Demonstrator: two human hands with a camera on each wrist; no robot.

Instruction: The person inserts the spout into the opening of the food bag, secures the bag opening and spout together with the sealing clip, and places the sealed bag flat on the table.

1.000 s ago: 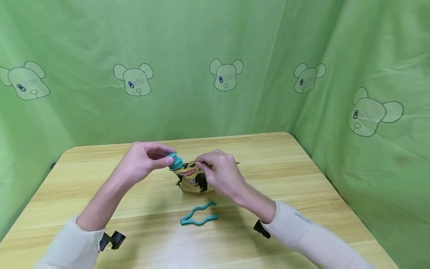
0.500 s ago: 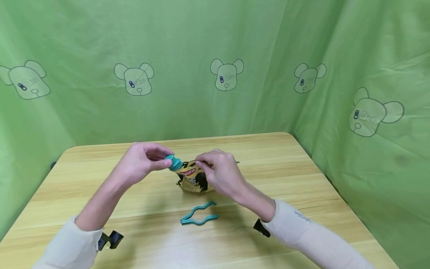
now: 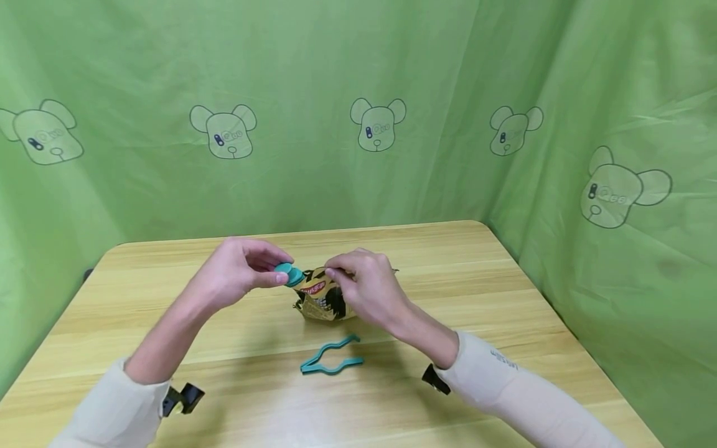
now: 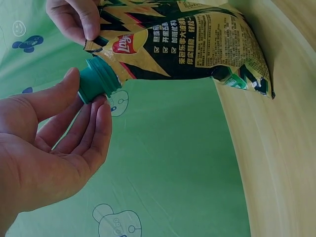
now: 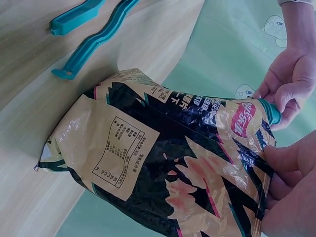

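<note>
Beyond the middle of the worktop (image 3: 470, 274), toward its far edge, the bag (image 3: 317, 297) is being held roughly upright, its long axis rising from the wood and its top end pointing up. At its left upper corner the cap (image 3: 288, 272) is sitting, its outer end pointing up and toward the left edge.

The left hand (image 3: 241, 267) is pinching the cap between thumb and fingertips, the gap only as wide as the cap itself. The right hand (image 3: 370, 283) is gripping the bag's top edge, thumb and fingers closing on the film.

On the near side of the bag, just apart from it, the clip (image 3: 332, 372) is lying with its long axis running left to right. Its joined end is pointing toward the left edge, and its two free ends, spread apart, are facing the right edge.

Open room is spreading from the right hand to the right edge; a narrower strip is running between the bag and the far edge, where the curtain (image 3: 302, 74) is hanging.
</note>
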